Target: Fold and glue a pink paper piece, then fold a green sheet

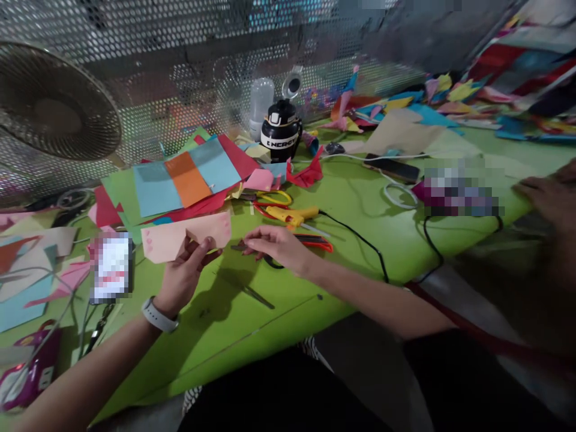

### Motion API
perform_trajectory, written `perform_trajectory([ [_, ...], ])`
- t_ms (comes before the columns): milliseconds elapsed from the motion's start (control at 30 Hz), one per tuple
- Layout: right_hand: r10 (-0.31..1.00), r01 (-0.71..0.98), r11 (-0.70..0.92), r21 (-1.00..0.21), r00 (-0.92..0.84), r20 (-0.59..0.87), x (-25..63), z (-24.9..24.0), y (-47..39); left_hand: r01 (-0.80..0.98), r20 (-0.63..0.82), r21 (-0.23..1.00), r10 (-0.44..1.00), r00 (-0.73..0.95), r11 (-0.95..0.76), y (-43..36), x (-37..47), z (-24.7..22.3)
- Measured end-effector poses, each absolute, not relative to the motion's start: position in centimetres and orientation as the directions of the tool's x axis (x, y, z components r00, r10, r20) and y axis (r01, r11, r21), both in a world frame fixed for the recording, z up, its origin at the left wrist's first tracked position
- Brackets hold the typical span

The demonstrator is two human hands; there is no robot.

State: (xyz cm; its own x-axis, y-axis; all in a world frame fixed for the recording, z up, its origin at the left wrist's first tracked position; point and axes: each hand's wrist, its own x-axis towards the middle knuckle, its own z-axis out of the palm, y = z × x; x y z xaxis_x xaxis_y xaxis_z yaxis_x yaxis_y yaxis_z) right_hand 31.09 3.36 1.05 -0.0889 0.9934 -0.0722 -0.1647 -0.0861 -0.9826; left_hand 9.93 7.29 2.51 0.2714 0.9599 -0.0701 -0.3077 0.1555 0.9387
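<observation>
My left hand (pixel 191 264) is closed on a peach-coloured paper piece (pixel 166 240), pinched between thumb and fingers near its lower right edge. The paper has cut lower corners and small pink marks at both ends. Just right of it, my right hand (pixel 274 245) is closed around what looks like a pair of scissors (pixel 272 262); a dark loop shows under the palm and a dark tip points left towards the paper, apart from it. Behind this hand lie a yellow glue gun (pixel 292 215) and yellow-handled scissors (pixel 275 198). An orange-red-edged tool (pixel 319 242) is partly hidden by my wrist.
A thin metallic tool (pixel 258 296) lies on the green table (pixel 243 336). Coloured paper sheets (pixel 157 186) are piled behind, near a black jug (pixel 281 132). A lit phone (pixel 111 267) stands left, a fan (pixel 58 108) beyond. Another person's hand (pixel 542 195) rests right.
</observation>
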Motion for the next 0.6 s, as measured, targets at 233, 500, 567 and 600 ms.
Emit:
perform_trajectory([
  [233,0.992,-0.312,-0.127,-0.942,-0.035,-0.122,29.4,1.3,4.7,-0.295,-0.060,0.947,0.972,0.228,0.128,6.3,11.6,1.7],
  [500,0.999,-0.248,-0.030,-0.968,0.036,-0.040,29.7,0.4,5.1,-0.309,-0.073,0.939,0.966,0.248,0.150,6.0,12.6,0.8],
  [567,0.999,-0.235,-0.015,-0.972,0.034,-0.024,29.8,0.4,5.0,-0.319,-0.079,0.935,0.967,0.242,0.156,6.0,12.7,0.8],
  [600,0.999,-0.234,-0.014,-0.972,0.033,-0.022,29.8,0.3,4.9,-0.324,-0.080,0.933,0.967,0.240,0.157,6.0,12.7,0.8],
])
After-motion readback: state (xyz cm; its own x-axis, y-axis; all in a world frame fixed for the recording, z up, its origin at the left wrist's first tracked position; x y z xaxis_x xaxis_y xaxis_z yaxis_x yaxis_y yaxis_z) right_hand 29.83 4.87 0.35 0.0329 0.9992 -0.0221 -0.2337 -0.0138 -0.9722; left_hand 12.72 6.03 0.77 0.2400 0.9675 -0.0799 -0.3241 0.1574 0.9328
